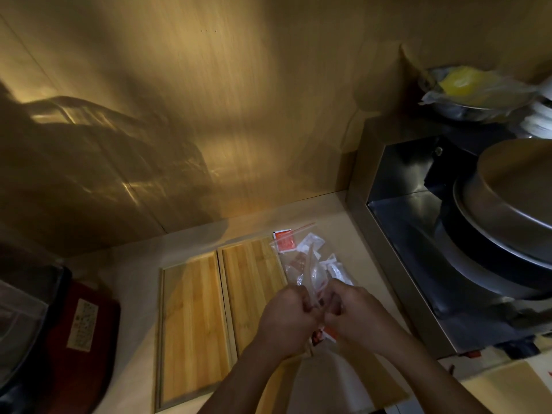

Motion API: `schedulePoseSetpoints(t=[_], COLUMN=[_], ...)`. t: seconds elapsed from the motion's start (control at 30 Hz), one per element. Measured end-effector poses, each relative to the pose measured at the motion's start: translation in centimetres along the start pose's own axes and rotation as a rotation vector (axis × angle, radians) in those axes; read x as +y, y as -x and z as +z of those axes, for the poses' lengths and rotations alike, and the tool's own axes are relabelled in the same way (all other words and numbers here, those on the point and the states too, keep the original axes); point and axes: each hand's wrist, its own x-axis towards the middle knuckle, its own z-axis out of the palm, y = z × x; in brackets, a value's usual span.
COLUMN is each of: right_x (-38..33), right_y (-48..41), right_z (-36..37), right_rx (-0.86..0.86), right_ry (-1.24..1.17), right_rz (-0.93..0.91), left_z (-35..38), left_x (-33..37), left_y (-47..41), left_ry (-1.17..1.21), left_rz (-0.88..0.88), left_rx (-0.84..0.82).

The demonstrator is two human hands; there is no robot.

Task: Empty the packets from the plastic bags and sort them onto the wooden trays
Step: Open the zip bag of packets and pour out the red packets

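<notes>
Both hands, left (286, 318) and right (355, 315), pinch one plastic bag (310, 261) of packets beside two wooden trays (194, 324).

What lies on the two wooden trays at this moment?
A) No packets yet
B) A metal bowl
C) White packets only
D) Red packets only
A: both wooden trays show bare wood, while the packets are inside the plastic bag that the left hand and right hand grip.

We saw smooth grained wood trays (194, 318), a clear glossy plastic bag (301, 255), and a dull metal pan (513, 186).
</notes>
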Motion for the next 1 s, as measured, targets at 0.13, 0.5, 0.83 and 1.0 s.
schedulePoseSetpoints(t=[0.13, 0.5, 0.83, 1.0], right_x=[-0.3, 0.3, -0.3, 0.7], right_y=[0.0, 0.3, 0.1, 0.1], right_z=[0.4, 0.8, 1.2, 0.6], right_rx=[-0.06, 0.215, 0.154, 0.186], right_ry=[0.031, 0.177, 0.082, 0.192], right_rz=[-0.103, -0.085, -0.074, -0.166], left_z=[-0.2, -0.5, 0.2, -0.6], left_x=[0.0, 0.9, 1.3, 0.3], left_y=[0.4, 0.9, 1.4, 0.7], left_ry=[0.169, -0.274, -0.091, -0.269], left_rz=[-0.055, 0.037, -0.038, 0.029], left_rx=[-0.039, 0.144, 0.074, 0.104])
